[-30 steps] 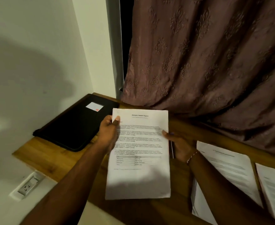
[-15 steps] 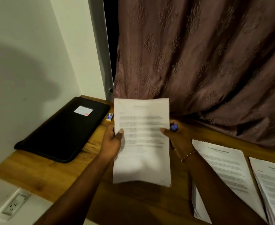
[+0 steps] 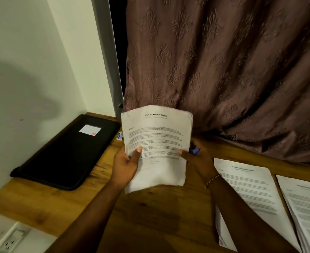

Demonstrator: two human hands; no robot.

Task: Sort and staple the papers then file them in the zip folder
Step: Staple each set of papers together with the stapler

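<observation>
1. Above the middle of the tabletop [image 3: 150, 220], held clear of the wood, is the report [image 3: 158, 136], a printed set headed "Sample Health Report". Its top edge tips toward the curtain [image 3: 223, 70] and its lower edge sags.
2. I see the left hand [image 3: 126, 165] pinching the report's left edge about halfway down, thumb on the printed face and fingers behind.
3. I see the right hand [image 3: 200, 159] pinching the right edge at the same height, thumb in front. A small blue object [image 3: 194, 150] is tucked in the fingers of that hand. I take it for the stapler but cannot be sure.
4. My read is that the report is light and limp, and that it looks like more than one sheet. Loose sheets would slip over each other, so I would keep both edge pinches firm. I would knock the edges square on the wood, then hold close to a top corner where the staple goes.
5. At the far left, against the wall, the black zip folder [image 3: 68, 152] lies flat, with a white label [image 3: 90, 129] on it. I cannot tell whether its zip is open.
6. A small blue-and-white box [image 3: 120, 136] sits just beside the folder's right edge.
7. On the near right, two more paper stacks [image 3: 247, 190] lie flat, side by side.
</observation>
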